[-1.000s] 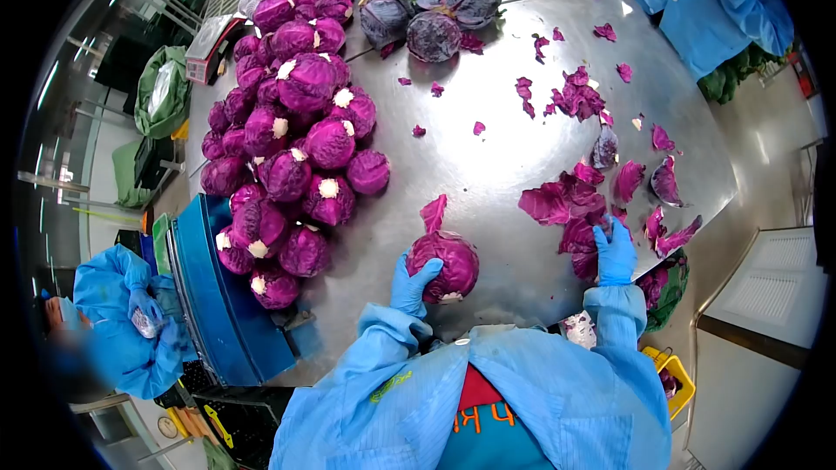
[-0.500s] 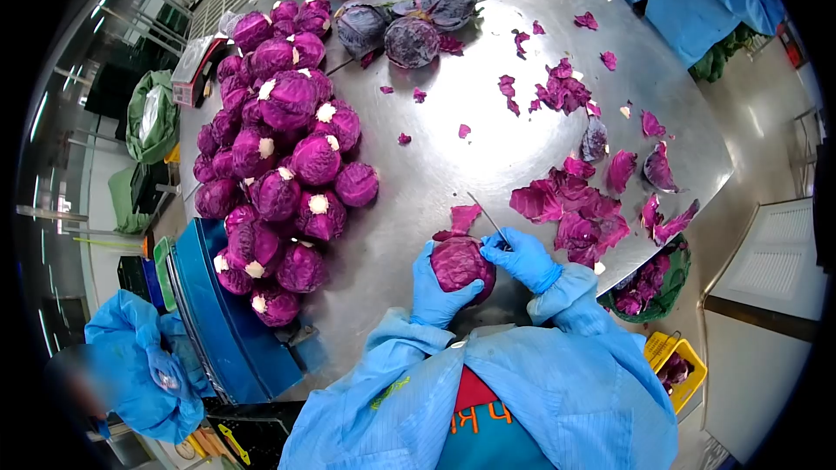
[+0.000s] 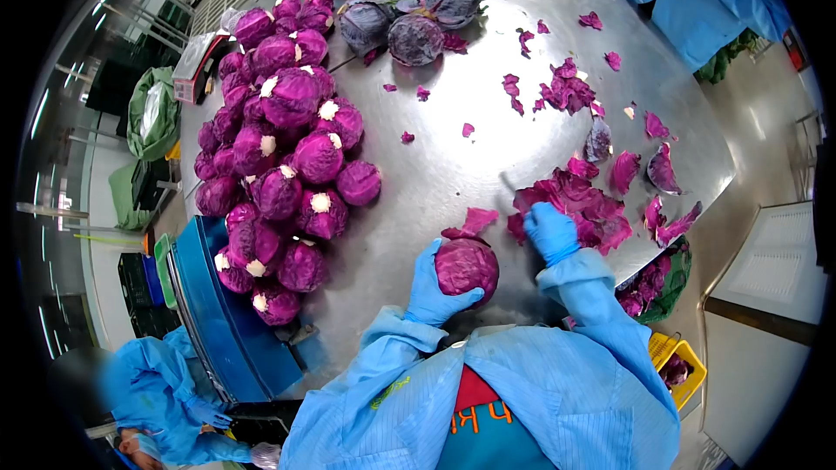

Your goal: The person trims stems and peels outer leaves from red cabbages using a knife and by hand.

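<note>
My left hand [image 3: 428,294], in a blue glove, cups a red cabbage [image 3: 468,271] from its left side and from below, just above the near part of the table. A loose leaf piece [image 3: 479,220] shows at the cabbage's far side. Apart from the cabbage, on its right, my gloved right hand [image 3: 551,233] is closed around a knife [image 3: 508,181]; only its blurred blade shows, pointing away to the left. That hand is over the near edge of a heap of peeled purple leaves [image 3: 579,207], and its fingers are partly hidden.
Trimmed red cabbages [image 3: 293,97] are piled on the left of the metal table [image 3: 418,183]. Untrimmed dark cabbages [image 3: 415,40] lie at the back. Leaf scraps [image 3: 568,91] are scattered on the right. A yellow crate [image 3: 688,374] stands below. Co-workers in blue are at far right and lower left.
My right hand with the knife has moved right, away from the cabbage to the leaf heap. My left hand still holds the cabbage. The co-worker at lower left has shifted downward in view.
</note>
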`<move>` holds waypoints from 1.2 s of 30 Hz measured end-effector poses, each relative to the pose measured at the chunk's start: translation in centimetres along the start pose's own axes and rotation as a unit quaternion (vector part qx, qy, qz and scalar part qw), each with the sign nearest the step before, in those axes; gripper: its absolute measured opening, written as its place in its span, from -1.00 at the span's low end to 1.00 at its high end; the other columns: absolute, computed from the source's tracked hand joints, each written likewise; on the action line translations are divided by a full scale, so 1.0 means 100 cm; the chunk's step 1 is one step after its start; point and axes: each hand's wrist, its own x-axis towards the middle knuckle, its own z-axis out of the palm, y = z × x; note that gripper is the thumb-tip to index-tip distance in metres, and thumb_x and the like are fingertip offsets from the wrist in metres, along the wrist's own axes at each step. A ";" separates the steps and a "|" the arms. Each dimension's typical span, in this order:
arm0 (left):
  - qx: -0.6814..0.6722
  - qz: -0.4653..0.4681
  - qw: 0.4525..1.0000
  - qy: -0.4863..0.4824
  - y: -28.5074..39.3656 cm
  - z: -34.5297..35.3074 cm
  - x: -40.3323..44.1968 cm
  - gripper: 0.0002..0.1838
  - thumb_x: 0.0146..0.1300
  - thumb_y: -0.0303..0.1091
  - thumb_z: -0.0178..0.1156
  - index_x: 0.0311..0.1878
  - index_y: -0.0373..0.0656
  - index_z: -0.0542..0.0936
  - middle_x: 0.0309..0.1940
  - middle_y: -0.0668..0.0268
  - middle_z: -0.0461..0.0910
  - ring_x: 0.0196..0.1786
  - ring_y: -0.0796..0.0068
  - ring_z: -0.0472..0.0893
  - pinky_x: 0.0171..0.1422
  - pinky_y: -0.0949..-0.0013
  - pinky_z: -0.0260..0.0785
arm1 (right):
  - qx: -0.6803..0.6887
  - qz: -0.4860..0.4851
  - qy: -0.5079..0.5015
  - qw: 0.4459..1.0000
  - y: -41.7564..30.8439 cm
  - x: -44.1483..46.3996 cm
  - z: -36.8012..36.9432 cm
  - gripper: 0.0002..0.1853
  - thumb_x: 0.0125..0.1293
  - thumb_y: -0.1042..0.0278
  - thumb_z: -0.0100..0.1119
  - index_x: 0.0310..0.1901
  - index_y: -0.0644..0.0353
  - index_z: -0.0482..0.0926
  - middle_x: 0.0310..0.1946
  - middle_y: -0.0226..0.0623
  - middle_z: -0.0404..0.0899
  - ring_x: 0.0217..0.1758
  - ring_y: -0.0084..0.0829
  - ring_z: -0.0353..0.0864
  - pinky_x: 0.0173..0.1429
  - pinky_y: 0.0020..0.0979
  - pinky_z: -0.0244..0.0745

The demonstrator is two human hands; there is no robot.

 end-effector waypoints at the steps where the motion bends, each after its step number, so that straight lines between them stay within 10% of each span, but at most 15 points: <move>1: -0.100 -0.046 0.994 -0.005 -0.004 0.000 0.000 -0.01 -0.26 -0.08 0.61 0.23 -0.27 0.33 0.04 0.17 0.47 0.14 0.24 0.49 0.30 0.23 0.33 | -0.008 0.027 0.000 1.000 0.020 0.001 -0.001 -0.76 0.27 0.08 0.08 -0.25 0.06 0.49 -0.38 -0.06 0.58 -0.36 0.05 0.61 -0.29 0.03 0.49; 4: -0.388 -0.176 0.904 -0.041 -0.016 0.002 0.012 -0.28 -0.01 -0.27 0.50 0.22 -0.24 0.40 -0.06 0.25 0.61 -0.05 0.34 0.62 0.16 0.27 0.47 | -0.046 0.118 0.061 0.990 0.073 -0.004 -0.015 -0.75 0.29 0.07 0.09 -0.27 0.10 0.47 -0.36 -0.04 0.57 -0.32 0.06 0.59 -0.26 -0.01 0.48; 8: -0.633 -0.393 0.667 -0.020 -0.005 0.008 0.018 -0.37 0.28 0.08 0.20 0.20 -0.25 0.43 -0.10 0.10 0.62 -0.16 0.25 0.66 0.02 0.20 0.55 | -0.003 0.226 0.029 0.974 0.151 -0.050 -0.043 -0.74 0.30 0.08 0.10 -0.18 0.09 0.49 -0.30 -0.04 0.58 -0.24 0.00 0.62 -0.17 -0.07 0.50; 11: -0.265 -0.337 0.897 0.109 -0.037 0.020 0.029 -0.34 0.26 0.10 0.22 0.21 -0.26 0.42 -0.01 0.07 0.58 -0.02 0.16 0.61 0.14 0.12 0.47 | 0.051 0.303 0.090 0.947 0.164 -0.093 -0.067 -0.70 0.29 0.19 0.15 -0.01 0.11 0.50 -0.14 -0.13 0.60 -0.12 -0.11 0.63 -0.03 -0.17 0.50; 12: 0.045 -0.149 0.954 0.257 -0.028 0.026 0.029 -0.30 0.19 0.10 0.27 0.21 -0.27 0.43 0.14 -0.05 0.47 0.20 0.04 0.46 0.33 0.05 0.29 | 0.020 0.319 0.126 0.939 0.154 -0.102 -0.075 -0.63 0.29 0.27 0.16 0.13 0.09 0.47 -0.08 -0.20 0.59 -0.09 -0.20 0.63 0.01 -0.25 0.50; 14: 0.012 -0.019 1.000 0.019 0.000 0.015 0.039 -0.26 0.15 0.06 0.30 0.26 -0.24 0.38 0.24 -0.15 0.32 0.32 -0.03 0.32 0.41 0.02 0.16 | 0.134 0.172 0.254 0.942 0.122 -0.096 -0.082 -0.59 0.32 0.29 0.13 0.20 0.04 0.44 -0.06 -0.20 0.57 -0.09 -0.25 0.62 -0.01 -0.29 0.49; 17: 0.235 0.150 0.934 -0.225 0.049 0.001 0.053 0.00 -0.10 0.04 0.45 0.40 -0.09 0.21 0.36 -0.26 0.07 0.40 -0.23 0.15 0.46 -0.05 0.08 | 0.108 0.070 0.261 0.957 0.056 -0.088 -0.094 -0.52 0.38 0.32 0.07 0.33 -0.03 0.37 -0.15 -0.29 0.60 -0.22 -0.34 0.60 -0.11 -0.34 0.49; 19: 0.277 0.117 0.913 -0.276 0.064 0.004 0.056 0.15 -0.25 0.07 0.53 0.43 -0.07 0.15 0.39 -0.23 0.04 0.40 -0.26 0.13 0.46 -0.07 0.07 | 0.367 0.249 0.021 0.896 0.000 -0.085 -0.104 -0.48 0.41 0.15 0.04 0.38 -0.06 0.31 -0.29 -0.20 0.63 -0.35 -0.18 0.63 -0.20 -0.24 0.52; 26: 0.220 0.034 0.961 -0.165 0.045 0.016 0.057 0.12 -0.47 0.10 0.59 0.23 -0.20 0.31 0.06 -0.03 0.37 0.13 -0.01 0.38 0.23 0.07 0.30 | 0.234 0.041 -0.070 0.969 -0.051 -0.096 -0.045 -0.53 0.38 -0.18 -0.04 -0.37 0.09 0.55 -0.44 -0.11 0.57 -0.38 -0.03 0.58 -0.29 -0.10 0.47; 36: 0.145 0.022 0.984 -0.098 0.042 0.028 0.055 0.06 -0.46 0.07 0.59 0.14 -0.30 0.34 0.00 0.01 0.41 0.10 0.04 0.43 0.19 0.08 0.32 | 0.384 -0.006 -0.207 0.900 -0.029 -0.059 -0.032 -0.48 0.42 -0.16 -0.06 -0.40 0.15 0.60 -0.53 -0.09 0.58 -0.45 -0.15 0.60 -0.26 -0.21 0.49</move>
